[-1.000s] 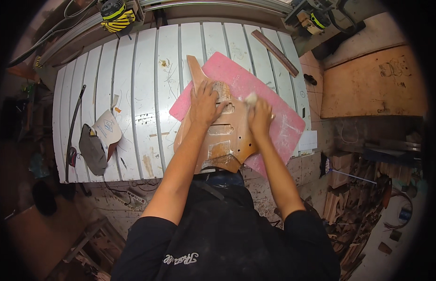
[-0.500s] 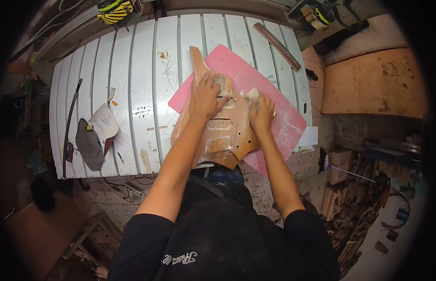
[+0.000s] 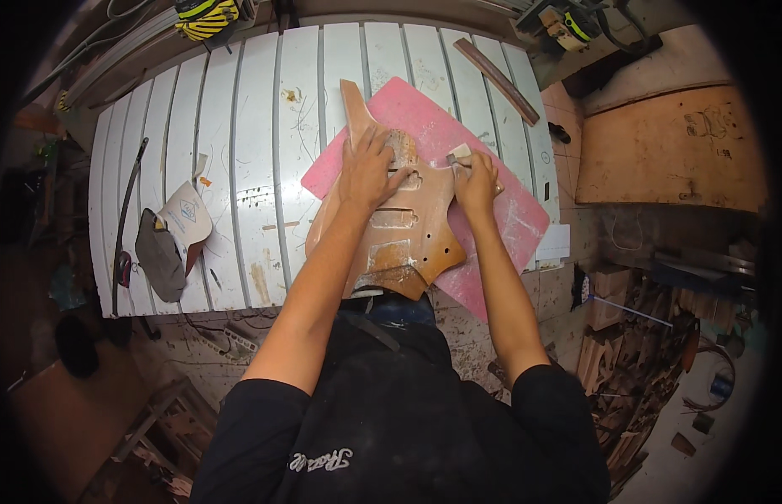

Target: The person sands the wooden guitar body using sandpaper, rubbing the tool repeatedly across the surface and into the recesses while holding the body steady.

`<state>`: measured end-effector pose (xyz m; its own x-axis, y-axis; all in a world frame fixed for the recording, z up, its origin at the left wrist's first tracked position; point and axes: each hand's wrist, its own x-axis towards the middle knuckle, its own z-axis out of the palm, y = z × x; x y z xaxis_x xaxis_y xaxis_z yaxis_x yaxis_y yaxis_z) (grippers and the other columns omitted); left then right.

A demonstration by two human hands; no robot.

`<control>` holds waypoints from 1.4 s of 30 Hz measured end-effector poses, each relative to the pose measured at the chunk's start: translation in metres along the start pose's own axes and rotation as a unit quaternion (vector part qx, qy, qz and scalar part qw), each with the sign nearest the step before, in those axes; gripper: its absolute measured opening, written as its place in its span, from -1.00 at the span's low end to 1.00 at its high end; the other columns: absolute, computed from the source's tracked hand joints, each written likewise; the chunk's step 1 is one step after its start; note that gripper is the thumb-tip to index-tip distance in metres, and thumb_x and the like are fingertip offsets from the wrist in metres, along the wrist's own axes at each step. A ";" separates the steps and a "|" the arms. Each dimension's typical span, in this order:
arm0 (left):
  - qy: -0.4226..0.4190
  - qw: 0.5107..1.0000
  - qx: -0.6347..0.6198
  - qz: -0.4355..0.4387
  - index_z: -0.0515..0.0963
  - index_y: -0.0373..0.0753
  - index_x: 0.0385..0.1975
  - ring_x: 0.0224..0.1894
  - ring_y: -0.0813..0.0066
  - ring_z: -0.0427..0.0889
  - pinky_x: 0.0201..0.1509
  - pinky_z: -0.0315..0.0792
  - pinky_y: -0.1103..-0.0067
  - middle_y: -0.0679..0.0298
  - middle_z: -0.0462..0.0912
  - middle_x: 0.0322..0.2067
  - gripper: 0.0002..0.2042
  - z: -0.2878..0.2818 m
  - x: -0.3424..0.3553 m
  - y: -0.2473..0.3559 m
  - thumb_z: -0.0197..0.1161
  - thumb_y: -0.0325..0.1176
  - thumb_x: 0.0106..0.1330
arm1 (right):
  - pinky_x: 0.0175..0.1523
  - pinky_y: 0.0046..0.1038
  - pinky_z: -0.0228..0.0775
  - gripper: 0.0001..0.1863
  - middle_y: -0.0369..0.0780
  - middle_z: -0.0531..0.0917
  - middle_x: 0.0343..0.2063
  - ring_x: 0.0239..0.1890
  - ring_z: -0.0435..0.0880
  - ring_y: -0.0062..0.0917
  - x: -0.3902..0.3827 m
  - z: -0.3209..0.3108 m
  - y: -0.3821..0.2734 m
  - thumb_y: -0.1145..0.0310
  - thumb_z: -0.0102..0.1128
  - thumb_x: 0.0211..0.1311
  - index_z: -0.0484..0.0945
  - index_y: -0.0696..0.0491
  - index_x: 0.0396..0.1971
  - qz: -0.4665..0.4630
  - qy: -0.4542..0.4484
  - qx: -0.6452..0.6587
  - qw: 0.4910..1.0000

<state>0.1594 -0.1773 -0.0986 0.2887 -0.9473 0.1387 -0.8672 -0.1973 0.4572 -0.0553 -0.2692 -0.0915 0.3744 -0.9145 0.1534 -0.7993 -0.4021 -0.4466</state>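
Note:
A bare wooden electric guitar body (image 3: 437, 227) with routed pockets lies across a pink mat (image 3: 517, 223), its lower end by my waist. One pointed horn reaches toward the far side of the bench. My left hand (image 3: 370, 172) rests flat on its upper face, fingers spread, over part of the cavities. At the body's right edge, my right hand (image 3: 477, 183) is closed round a folded piece of sandpaper (image 3: 459, 154), whose pale end sticks out beyond the fingers. Whether a block sits inside the sandpaper is hidden by the hand.
The pink mat lies on a white slatted bench (image 3: 240, 168). Left on it are a cap (image 3: 174, 227) and a long dark strip (image 3: 129, 218). A brown wooden bar (image 3: 496, 81) lies at the far right. Wood pieces (image 3: 609, 361) are stacked below, right of the bench.
My right hand has moved slightly away from me along the body's right edge with the sandpaper. My left hand stays in place on the guitar body.

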 end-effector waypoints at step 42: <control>0.019 1.000 -0.016 0.011 0.74 -0.20 -0.17 0.62 0.14 0.21 0.63 0.03 -0.12 0.19 0.47 0.47 -0.57 0.002 0.003 0.004 0.41 0.11 0.36 | 0.39 0.07 0.26 -0.70 -0.08 0.59 0.32 0.33 0.49 -0.05 -0.005 0.005 0.009 0.42 0.26 0.35 0.66 0.05 0.06 -0.019 -0.001 0.027 0.999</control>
<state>0.1560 -0.1812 -0.0979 0.2855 -0.9409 0.1822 -0.8600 -0.1676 0.4821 -0.0627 -0.2677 -0.1005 0.4050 -0.8985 0.1692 -0.7577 -0.4334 -0.4878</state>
